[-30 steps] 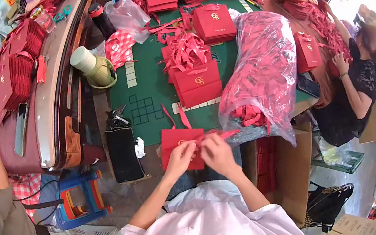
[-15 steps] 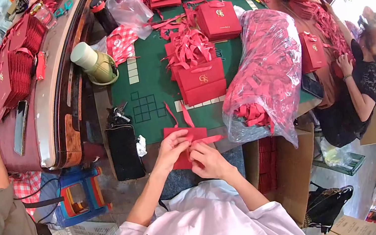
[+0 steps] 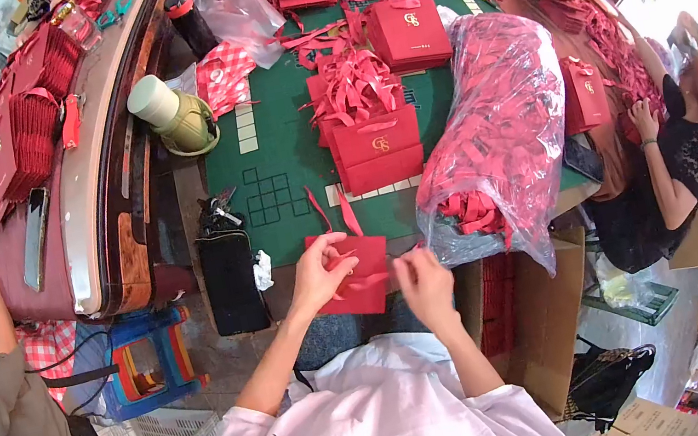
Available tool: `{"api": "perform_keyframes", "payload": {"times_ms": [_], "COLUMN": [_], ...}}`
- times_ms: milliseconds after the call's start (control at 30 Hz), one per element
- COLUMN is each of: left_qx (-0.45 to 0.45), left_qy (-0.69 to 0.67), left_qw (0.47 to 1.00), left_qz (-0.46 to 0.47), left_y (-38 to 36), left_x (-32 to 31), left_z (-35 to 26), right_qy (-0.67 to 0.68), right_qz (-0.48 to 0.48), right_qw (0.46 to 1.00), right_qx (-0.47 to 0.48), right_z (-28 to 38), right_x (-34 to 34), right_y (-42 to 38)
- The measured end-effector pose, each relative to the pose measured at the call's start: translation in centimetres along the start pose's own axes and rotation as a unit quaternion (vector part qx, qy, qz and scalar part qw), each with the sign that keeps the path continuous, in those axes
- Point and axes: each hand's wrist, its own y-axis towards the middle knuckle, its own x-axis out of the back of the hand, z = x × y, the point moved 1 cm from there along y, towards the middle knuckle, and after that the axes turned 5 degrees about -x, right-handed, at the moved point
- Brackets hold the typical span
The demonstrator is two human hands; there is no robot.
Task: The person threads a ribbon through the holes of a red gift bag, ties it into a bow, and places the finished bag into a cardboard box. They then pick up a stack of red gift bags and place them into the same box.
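A red paper gift bag [image 3: 372, 256] lies at the table's near edge, its ribbon handle reaching up onto the green surface. My left hand [image 3: 324, 274] is at the bag's left side, thumb and fingers closed on a red ribbon [image 3: 365, 282] that crosses the bag. To the right of the bag is my right hand [image 3: 426, 286], its fingers pinched together and slightly blurred. A bit of red shows at those fingertips, seemingly the ribbon's other end. Beyond the bag, a stack of red gift bags [image 3: 376, 150] carries a heap of loose ribbons [image 3: 358, 85].
A clear plastic sack of red ribbons [image 3: 495, 117] stands at right. A black pouch [image 3: 231, 281] and green-beige flask [image 3: 181, 121] are at left. An open cardboard box [image 3: 548, 314] is below the table. Other people handle bags around the tables.
My right hand has moved right, away from the bag's middle, and the ribbon there now lies lower. My left hand stays near the bag's left side. Across the table, a person's hands have shifted.
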Motion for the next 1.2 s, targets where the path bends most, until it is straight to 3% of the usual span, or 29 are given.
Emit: {"api": "perform_keyframes", "payload": {"times_ms": [33,100,400,567,633,667,733,833,1033,1100,1200], "left_qx": [0.001,-0.102,-0.139,-0.128,-0.123,-0.126,-0.127,-0.133,-0.132,-0.121,-0.145], "left_qy": [-0.001,0.169,0.321,0.322,0.309,0.305,0.302,0.298,0.282,0.266,0.256], "left_qw": [1.000,0.980,0.937,0.938,0.943,0.944,0.945,0.945,0.950,0.956,0.956], "left_qz": [0.001,-0.015,-0.019,-0.006,-0.011,-0.007,-0.002,0.005,-0.001,0.004,-0.004], "left_y": [0.1,0.4,1.5,1.3,1.2,1.2,1.2,1.3,1.0,1.0,0.9], "left_x": [0.0,0.0,-0.8,-0.6,-0.7,-0.8,-0.8,-1.1,-1.3,-1.4,-1.4], "left_z": [0.3,0.1,-0.3,-1.0,-1.1,-1.1,-0.9,-1.0,-1.6,-1.6,-1.7], "right_qy": [-0.028,-0.128,-0.148,-0.104,-0.098,-0.097,0.061,0.111,0.068,0.056,0.082], "right_qz": [-0.015,-0.017,-0.065,-0.056,-0.076,-0.075,0.001,0.033,0.061,0.014,0.022], "right_qw": [0.999,0.988,0.980,0.991,0.992,0.992,0.995,0.989,0.995,0.998,0.995], "right_qx": [-0.036,-0.087,-0.118,-0.071,-0.006,-0.005,-0.080,-0.088,-0.042,-0.016,-0.046], "right_z": [-0.7,-2.1,-3.2,-4.0,-3.4,-3.1,-2.3,-0.3,0.9,0.7,0.7], "right_x": [0.4,0.8,-0.3,-0.7,-0.5,-0.4,-0.6,-0.6,-2.3,-3.1,-3.2], "right_y": [0.2,0.6,2.0,2.1,2.3,2.2,1.6,1.2,1.4,1.4,1.2]}}
